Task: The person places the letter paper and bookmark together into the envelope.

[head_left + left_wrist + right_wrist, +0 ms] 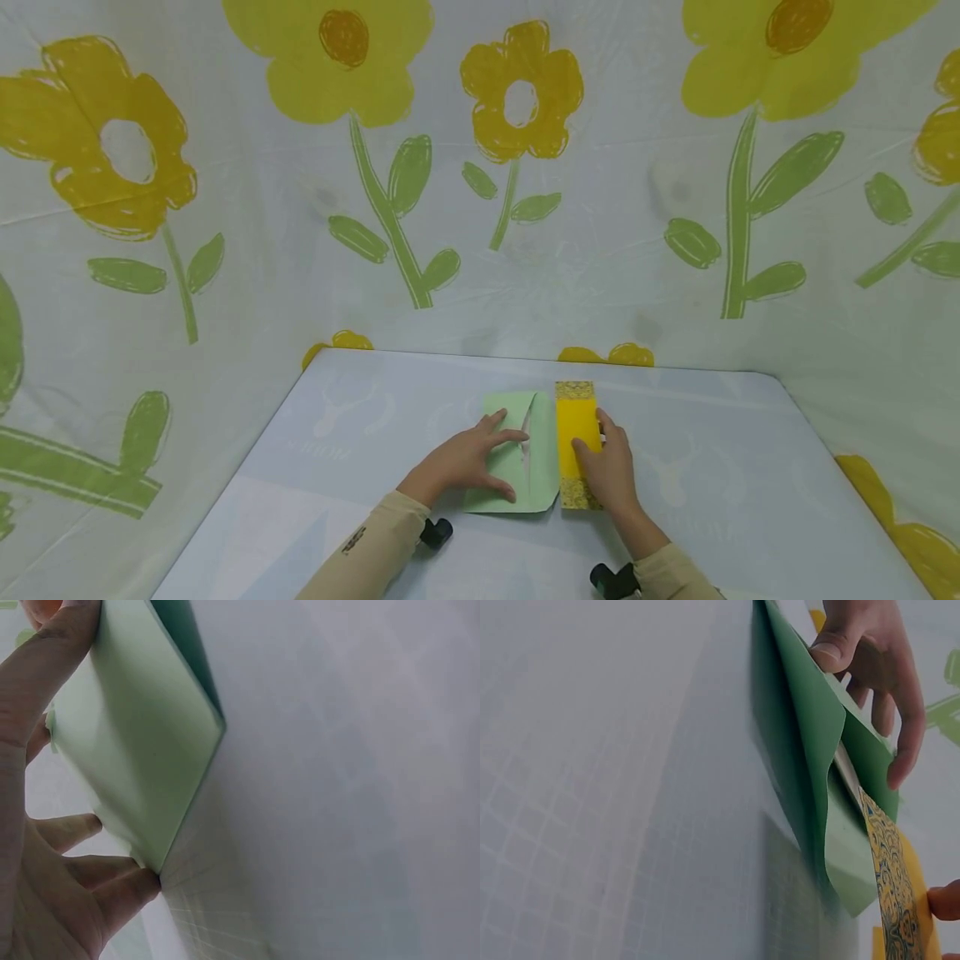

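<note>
A pale green paper envelope (543, 475) with an overlapping flap is raised at an angle over the table, its slit parted with something whitish inside. My left hand (474, 454) holds it, thumb on the near part and fingers spread toward the slit; the left wrist view shows fingertips (135, 889) at the edge of the envelope (142, 742). Just right of it stands a long yellow card (573, 425) with patterned bands at both ends. My right hand (611, 471) grips this card by its right side, thumb on the front. In the right wrist view, the card's patterned end (891, 877) lies close beside the envelope (802, 697).
A pale table (360, 400) with faint printed shapes spreads beneath both hands. Behind and beside it hangs a white backdrop (600, 267) with yellow flowers and green leaves. Black wrist cameras sit by the left sleeve (367, 546) and the right sleeve (671, 571).
</note>
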`<state>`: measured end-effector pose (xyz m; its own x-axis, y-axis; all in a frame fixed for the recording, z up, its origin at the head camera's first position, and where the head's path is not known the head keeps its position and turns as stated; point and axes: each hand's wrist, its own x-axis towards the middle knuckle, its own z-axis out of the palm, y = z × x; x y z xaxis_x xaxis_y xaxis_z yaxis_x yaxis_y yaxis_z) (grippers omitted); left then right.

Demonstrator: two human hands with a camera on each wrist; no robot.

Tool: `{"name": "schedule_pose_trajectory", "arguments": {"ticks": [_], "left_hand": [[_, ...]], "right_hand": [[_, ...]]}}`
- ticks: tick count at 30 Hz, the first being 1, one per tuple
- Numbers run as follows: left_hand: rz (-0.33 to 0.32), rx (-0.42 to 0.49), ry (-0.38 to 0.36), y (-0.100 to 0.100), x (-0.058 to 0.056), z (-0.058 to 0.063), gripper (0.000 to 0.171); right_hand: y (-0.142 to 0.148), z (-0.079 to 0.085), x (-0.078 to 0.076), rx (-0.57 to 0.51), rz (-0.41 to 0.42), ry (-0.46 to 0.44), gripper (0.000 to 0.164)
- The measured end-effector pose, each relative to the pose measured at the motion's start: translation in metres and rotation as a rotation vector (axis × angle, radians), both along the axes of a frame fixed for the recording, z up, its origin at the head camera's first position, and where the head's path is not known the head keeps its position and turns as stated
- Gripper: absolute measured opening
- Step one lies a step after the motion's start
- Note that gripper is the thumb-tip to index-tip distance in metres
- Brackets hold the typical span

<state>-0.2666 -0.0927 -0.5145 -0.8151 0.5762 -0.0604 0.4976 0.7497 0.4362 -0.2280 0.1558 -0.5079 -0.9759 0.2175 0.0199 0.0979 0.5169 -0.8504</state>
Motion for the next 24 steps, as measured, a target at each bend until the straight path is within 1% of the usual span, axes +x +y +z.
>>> {"name": "schedule_pose_trajectory", "arguments": {"ticks": [7,14,24], "left_hand": [[-0.008,0.007,0.019,-0.001,-0.001,-0.003,0.092],[-0.006,-0.002,0.007,-0.001,-0.001,-0.003,0.093],[0.010,-0.006,-0.002,-0.001,-0.001,-0.001,0.092]], "right_hand": [[-0.006,0.001,0.002,0.014,-0.002,0.003,0.071],[-0.011,-0.001,0.002,0.012,0.006,0.011,0.071],[-0.019,-0.004,-0.001,0.021,0.004,0.020,0.071]]}}
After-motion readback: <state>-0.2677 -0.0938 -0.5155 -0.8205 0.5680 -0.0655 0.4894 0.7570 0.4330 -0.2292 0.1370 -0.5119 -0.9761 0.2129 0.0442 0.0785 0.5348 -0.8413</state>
